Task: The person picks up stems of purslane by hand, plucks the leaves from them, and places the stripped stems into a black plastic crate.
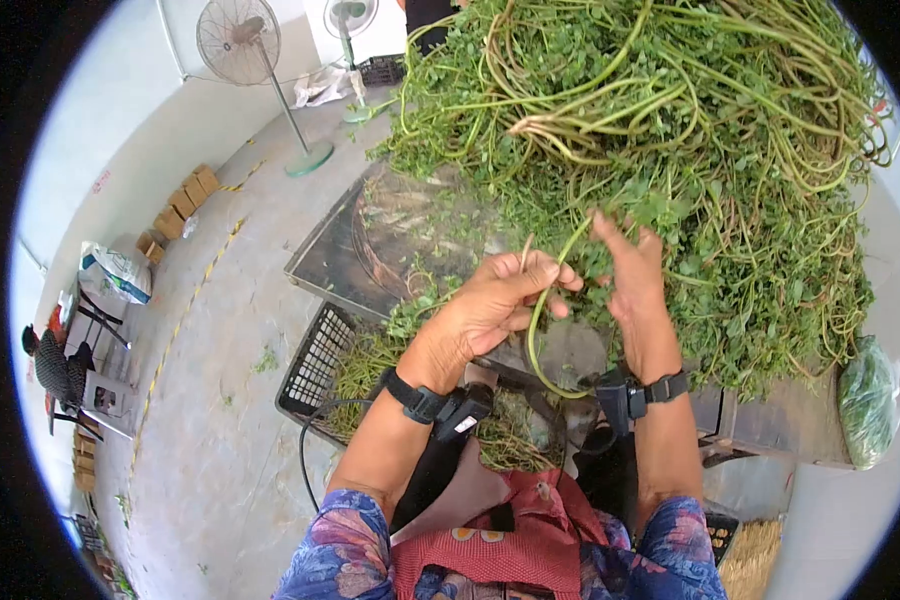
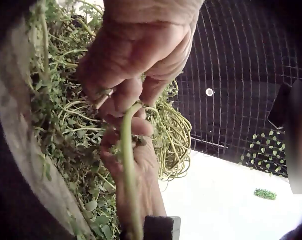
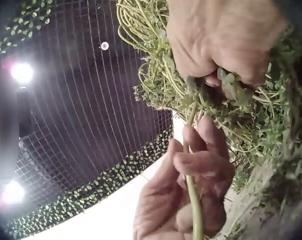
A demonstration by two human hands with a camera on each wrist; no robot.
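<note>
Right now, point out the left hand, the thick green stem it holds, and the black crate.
Left hand [image 1: 482, 305]: head view, on the palm side.
Green stem [image 2: 128, 155]: left wrist view, on its bare length.
Black crate [image 1: 316, 352]: head view, on its perforated side wall.

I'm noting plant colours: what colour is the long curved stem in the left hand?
The curved stem is light yellowish-green, seen best in the head view.

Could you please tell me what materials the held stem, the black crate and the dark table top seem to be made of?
Green stem in the left hand: fresh plant tissue, smooth-looking, bending in an unbroken curve.
Black crate: probably moulded plastic, judging by its regular grid of openings.
Table top: hard, with a dull sheen; perhaps metal or coated board, I cannot tell.
</note>
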